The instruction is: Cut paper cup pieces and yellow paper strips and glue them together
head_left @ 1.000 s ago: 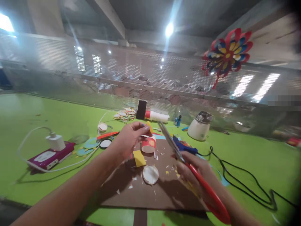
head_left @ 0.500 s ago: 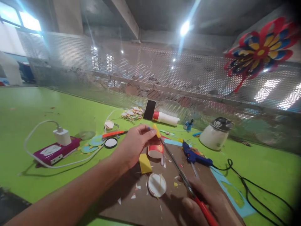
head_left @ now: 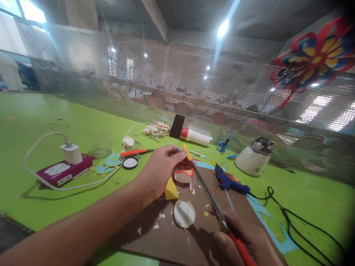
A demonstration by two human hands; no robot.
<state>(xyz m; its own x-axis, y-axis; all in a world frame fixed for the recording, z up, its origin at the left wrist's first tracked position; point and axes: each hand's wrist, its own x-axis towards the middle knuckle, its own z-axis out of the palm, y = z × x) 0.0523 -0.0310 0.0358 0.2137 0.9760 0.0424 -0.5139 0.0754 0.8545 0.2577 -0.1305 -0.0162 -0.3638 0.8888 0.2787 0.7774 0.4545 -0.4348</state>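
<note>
Between thumb and fingers, my left hand (head_left: pixel 166 166) pinches a small piece of yellow paper (head_left: pixel 187 152). My right hand (head_left: pixel 241 236) is closed around the red handle of a pair of scissors (head_left: pixel 206 192). The tips of the long metal blades meet the lower end of the yellow piece. Below them, a white paper disc (head_left: pixel 184 214) lies on the brown board (head_left: pixel 149 240), among small paper scraps. A yellow paper sheet (head_left: pixel 171 190) and a red-and-white paper cup piece (head_left: pixel 183 176) lie beside my left wrist, partly covered by it.
At right lie a blue glue gun (head_left: pixel 230 183) with a black cord and a white pot with a dark lid (head_left: pixel 253 157). A purple power strip (head_left: pixel 65 171) with a white charger sits at left. A phone (head_left: pixel 177 126) leans at the back before a perforated metal screen (head_left: pixel 133 87).
The view has shifted slightly. Both hands keep nearly the same pose, with the scissor tips still at the yellow paper.
</note>
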